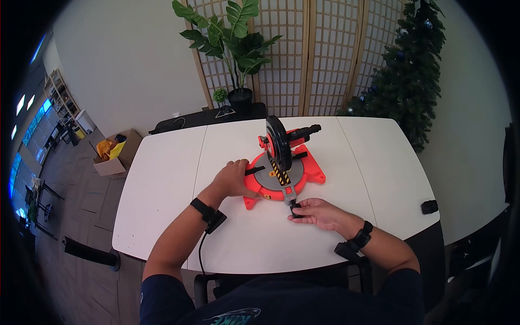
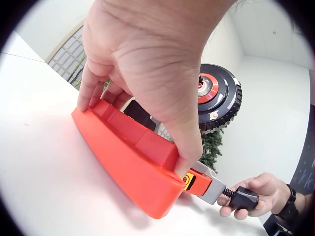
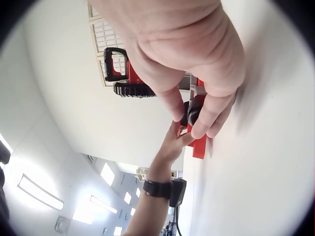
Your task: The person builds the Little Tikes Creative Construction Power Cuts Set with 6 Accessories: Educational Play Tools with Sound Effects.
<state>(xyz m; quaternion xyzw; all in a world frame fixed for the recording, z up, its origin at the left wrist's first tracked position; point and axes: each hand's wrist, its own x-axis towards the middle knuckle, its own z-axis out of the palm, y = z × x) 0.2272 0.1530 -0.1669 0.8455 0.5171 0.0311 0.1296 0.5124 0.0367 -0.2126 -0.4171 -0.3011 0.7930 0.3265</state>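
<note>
toy saw mid-table, with disc and handle on
pinching knob at six o'clock with right hand, thread partly bare, likely not fully in; gripping base at nine o'clock with left hand

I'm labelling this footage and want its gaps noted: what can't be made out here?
- Right wrist view: much of the black knob, behind the right hand.
- Left wrist view: part of the yellow label on the red base, behind the left hand.
- Head view: the lower shirt, cut off by the bottom edge.
- Head view: most contents of the cardboard box, too small to identify.
</note>
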